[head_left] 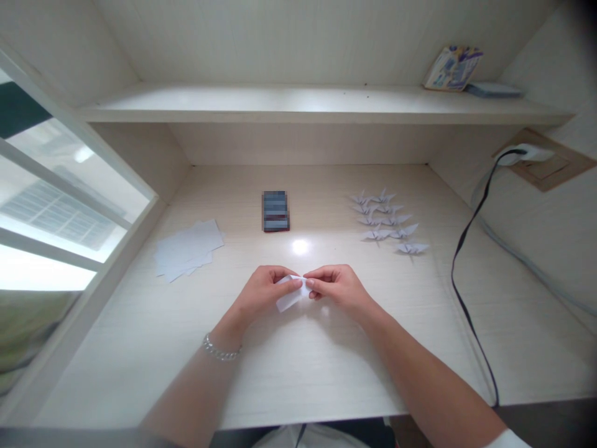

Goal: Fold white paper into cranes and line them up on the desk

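Note:
A small folded piece of white paper [291,300] is held just above the desk, near the middle of the view. My left hand [269,287] pinches its upper left part between thumb and fingers; a chain bracelet circles that wrist. At the paper's right end, my right hand [336,286] grips the edge, thumb and index finger pressed together. The two thumbs nearly meet along the top fold. Beyond my right hand lie several folded paper cranes [380,235], grouped in rough rows. Loose white sheets [189,249] overlap one another at the left.
A phone-like dark rectangle [275,211], its face pixelated, lies on the desk [321,367] ahead of my hands. A black cord [459,246] runs from the wall outlet [543,163] down the right side. The shelf [261,102] above holds a small box [452,68].

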### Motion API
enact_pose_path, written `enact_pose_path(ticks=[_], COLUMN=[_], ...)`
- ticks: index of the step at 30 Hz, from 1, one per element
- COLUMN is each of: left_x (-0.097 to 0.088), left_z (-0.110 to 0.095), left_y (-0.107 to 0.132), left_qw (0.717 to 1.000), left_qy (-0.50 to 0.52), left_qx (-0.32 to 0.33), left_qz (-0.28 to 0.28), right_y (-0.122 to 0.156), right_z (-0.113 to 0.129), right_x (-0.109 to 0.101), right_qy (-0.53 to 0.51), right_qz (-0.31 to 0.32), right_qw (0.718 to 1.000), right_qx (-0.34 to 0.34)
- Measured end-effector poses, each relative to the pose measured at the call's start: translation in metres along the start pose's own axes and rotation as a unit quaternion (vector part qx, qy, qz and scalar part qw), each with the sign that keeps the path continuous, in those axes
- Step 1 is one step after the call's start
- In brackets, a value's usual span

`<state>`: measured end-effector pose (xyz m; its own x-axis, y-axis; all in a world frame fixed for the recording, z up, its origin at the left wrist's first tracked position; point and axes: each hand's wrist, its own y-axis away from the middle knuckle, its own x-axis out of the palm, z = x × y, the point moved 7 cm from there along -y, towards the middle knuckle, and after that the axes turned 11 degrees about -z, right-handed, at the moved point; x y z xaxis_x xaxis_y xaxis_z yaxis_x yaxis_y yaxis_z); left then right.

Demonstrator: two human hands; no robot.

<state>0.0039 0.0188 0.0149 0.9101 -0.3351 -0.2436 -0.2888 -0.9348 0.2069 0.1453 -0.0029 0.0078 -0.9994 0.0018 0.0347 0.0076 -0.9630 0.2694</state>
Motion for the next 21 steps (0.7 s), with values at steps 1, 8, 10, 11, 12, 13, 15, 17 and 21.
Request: enact_pose_path(ticks=[1, 8, 10, 11, 12, 13, 15, 17, 21], left_x=[0.0003, 0.001, 0.0027, 0.0031, 0.0029, 0.0022, -0.0003, -0.0022, -0.001], left_z=[0.0011, 0.0031, 0.0005, -0.0009, -0.0021, -0.003, -0.0039, -0.0041, -0.0042], left_y=[0.0001, -0.0004, -0.0004, -0.0005, -0.0006, -0.0006, -0.0008, -0.0008, -0.0009], left_qw=[1.0, 0.999, 0.999, 0.998, 0.998, 0.999, 0.999, 0.999, 1.0], left_qy=[-0.014, -0.035, -0.045, -0.048, -0.046, -0.041, -0.023, -0.011, -0.003], left_qx=[-0.002, 0.012, 0.024, 0.028, 0.029, 0.027, 0.018, 0.01, 0.007], left_qz=[-0.001, -0.009, -0.009, -0.012, -0.017, -0.025, -0.039, -0.044, -0.026], right_y=[0.0, 0.0007, 0.0013, 0.0015, 0.0015, 0.0013, 0.0007, 0.0001, -0.0001], right_z=[-0.0001, 0.0015, 0.0029, 0.0038, 0.0048, 0.0059, 0.0075, 0.0078, 0.0064], right_x=[0.0003, 0.0041, 0.0049, 0.0048, 0.0043, 0.0029, -0.001, -0.004, -0.0049], right_qy=[0.002, 0.033, 0.05, 0.053, 0.05, 0.043, 0.025, 0.016, 0.026], right_qz=[0.001, 0.01, 0.014, 0.014, 0.01, 0.001, -0.026, -0.048, -0.055], right_qw=[1.0, 0.999, 0.998, 0.998, 0.998, 0.998, 0.997, 0.996, 0.995], right_qx=[-0.002, -0.022, -0.034, -0.04, -0.046, -0.052, -0.064, -0.073, -0.083])
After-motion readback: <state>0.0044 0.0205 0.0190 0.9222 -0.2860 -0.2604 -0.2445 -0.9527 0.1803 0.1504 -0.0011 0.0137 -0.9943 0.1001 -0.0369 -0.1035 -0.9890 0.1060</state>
